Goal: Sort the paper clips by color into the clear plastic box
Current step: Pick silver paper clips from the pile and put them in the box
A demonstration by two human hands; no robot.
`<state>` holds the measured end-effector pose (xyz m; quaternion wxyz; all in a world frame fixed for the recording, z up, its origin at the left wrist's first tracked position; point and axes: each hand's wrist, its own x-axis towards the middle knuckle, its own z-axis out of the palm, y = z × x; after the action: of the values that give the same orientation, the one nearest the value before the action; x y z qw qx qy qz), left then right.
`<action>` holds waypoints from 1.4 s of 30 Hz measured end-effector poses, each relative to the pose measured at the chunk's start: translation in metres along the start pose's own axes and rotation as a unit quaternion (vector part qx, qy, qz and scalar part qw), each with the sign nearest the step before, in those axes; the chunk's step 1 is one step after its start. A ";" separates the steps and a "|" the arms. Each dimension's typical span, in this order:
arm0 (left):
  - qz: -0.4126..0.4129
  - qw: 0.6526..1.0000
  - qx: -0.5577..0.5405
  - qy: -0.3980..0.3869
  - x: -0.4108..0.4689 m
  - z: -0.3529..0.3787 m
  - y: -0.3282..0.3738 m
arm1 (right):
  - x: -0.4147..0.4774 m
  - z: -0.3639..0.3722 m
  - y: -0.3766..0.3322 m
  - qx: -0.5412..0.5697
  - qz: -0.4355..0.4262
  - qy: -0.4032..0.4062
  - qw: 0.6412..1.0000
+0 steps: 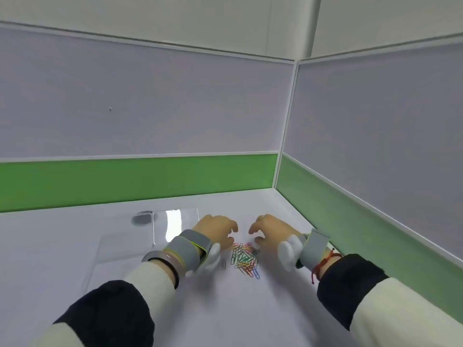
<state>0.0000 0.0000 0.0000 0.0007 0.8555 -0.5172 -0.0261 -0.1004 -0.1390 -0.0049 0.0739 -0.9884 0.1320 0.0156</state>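
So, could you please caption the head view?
Left hand and right hand poised over mixed-colour paper clips beside a clear plastic box.

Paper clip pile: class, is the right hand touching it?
Cannot tell. Head view: right hand fingertips curl close by the paper clip pile; neither contact nor gap shows.

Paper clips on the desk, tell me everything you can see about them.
The paper clips lie in one loose tangled pile on the white desk, thin wire loops in pink, green, yellow, orange and blue. A pale clip lies apart to its left. The left hand and right hand curl over the far end; contact is unclear.
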 end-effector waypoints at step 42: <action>-0.044 0.992 -0.094 0.075 0.000 0.006 -0.005 | 0.011 0.000 -0.023 0.180 0.019 0.054 0.982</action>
<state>0.0045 0.0027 -0.0065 0.1192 0.8731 -0.4726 -0.0105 -0.0832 -0.1201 -0.0022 0.2426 -0.9557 0.1554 -0.0608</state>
